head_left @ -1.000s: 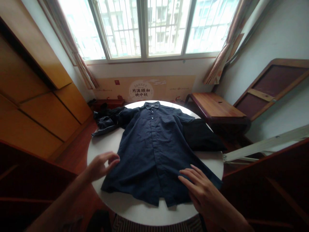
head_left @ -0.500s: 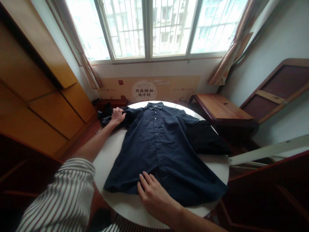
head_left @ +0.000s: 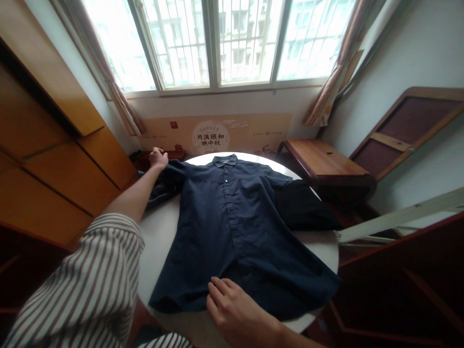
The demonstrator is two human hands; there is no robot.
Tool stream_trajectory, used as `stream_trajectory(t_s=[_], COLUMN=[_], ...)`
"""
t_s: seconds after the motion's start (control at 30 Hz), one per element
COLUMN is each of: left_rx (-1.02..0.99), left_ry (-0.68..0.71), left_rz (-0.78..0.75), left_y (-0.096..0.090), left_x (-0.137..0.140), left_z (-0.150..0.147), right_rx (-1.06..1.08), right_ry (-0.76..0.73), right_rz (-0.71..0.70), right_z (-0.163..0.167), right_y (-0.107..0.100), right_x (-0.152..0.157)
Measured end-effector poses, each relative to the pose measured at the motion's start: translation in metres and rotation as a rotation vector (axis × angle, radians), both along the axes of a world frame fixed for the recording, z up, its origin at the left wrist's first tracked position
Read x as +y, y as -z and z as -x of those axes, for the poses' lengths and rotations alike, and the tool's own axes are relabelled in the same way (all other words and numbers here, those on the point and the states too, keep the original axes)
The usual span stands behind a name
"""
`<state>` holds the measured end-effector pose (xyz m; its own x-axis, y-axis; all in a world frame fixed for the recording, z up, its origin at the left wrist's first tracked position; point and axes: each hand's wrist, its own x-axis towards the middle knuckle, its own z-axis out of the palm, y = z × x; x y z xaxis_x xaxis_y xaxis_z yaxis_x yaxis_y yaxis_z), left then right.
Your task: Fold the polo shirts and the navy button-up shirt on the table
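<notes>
A dark navy short-sleeved button shirt [head_left: 213,232] lies front up on a round white table [head_left: 159,237], its collar toward the window. At the far left, my left hand [head_left: 158,158] is closed on the end of the shirt's left-side sleeve, holding it a little raised. My right hand [head_left: 232,304] rests palm down at the near hem, fingers fairly close together and lightly bent over the fabric; its thumb is hidden. Black cloth [head_left: 304,205] sticks out from under the right-side sleeve. Beneath the left-side sleeve lies a dark bundle [head_left: 159,191], partly covered.
A wooden side table [head_left: 326,159] stands beyond the table on the right. Wooden cabinets [head_left: 54,169] line the left side. A pale metal bar [head_left: 398,217] reaches the table's right edge. Under the barred window [head_left: 213,48] is a printed beige panel [head_left: 250,130].
My left hand has lifted and moved outward to the left with the sleeve, which now stretches over the dark bundle. My right hand stays at the hem, its fingers drawn closer together.
</notes>
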<state>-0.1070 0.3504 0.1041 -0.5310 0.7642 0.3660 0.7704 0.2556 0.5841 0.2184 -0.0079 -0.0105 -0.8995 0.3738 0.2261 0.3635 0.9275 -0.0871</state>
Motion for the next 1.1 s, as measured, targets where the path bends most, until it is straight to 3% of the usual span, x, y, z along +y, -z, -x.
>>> stream_trajectory(t_s=[0.07,0.13,0.2,0.3,0.43,0.53,0.67,0.8,0.9,1.0,1.1], left_rx=[0.147,0.315,0.391,0.426,0.359,0.352,0.522,0.639,0.666,0.625,0.527], left_ry=[0.186,0.510,0.801,1.128,1.457,1.469,1.382,1.369,1.395,1.419,1.496], left_rz=[-0.027,-0.036,-0.042,0.074,0.342,0.422,0.351,0.270,0.214,0.260,0.327], left_y=[0.004,0.014,0.027,0.043,0.043,0.041,0.063,0.093,0.105,0.101,0.079], left_x=[-0.015,-0.044,-0.093,-0.190,-0.309,-0.354,-0.370,-0.369,-0.369,-0.367,-0.356], left_z=[-0.025,-0.058,-0.091,-0.121,-0.115,-0.100,-0.091,-0.096,-0.104,-0.111,-0.119], right_rx=[0.002,0.012,0.038,0.064,0.012,-0.036,-0.026,0.004,0.008,-0.011,0.029], right_ry=[0.016,0.021,0.012,-0.030,0.096,0.245,0.271,0.241,0.212,0.183,0.225], right_rz=[-0.030,-0.045,-0.010,0.149,0.265,0.194,0.082,0.049,0.042,0.101,0.275], right_z=[0.004,0.009,0.007,-0.018,-0.083,-0.124,-0.139,-0.127,-0.118,-0.115,-0.120], right_y=[0.005,0.008,0.004,-0.015,-0.033,-0.024,-0.009,-0.007,-0.007,-0.010,-0.023], right_x=[-0.003,-0.004,-0.004,-0.003,-0.006,-0.009,-0.009,-0.003,0.000,-0.002,0.001])
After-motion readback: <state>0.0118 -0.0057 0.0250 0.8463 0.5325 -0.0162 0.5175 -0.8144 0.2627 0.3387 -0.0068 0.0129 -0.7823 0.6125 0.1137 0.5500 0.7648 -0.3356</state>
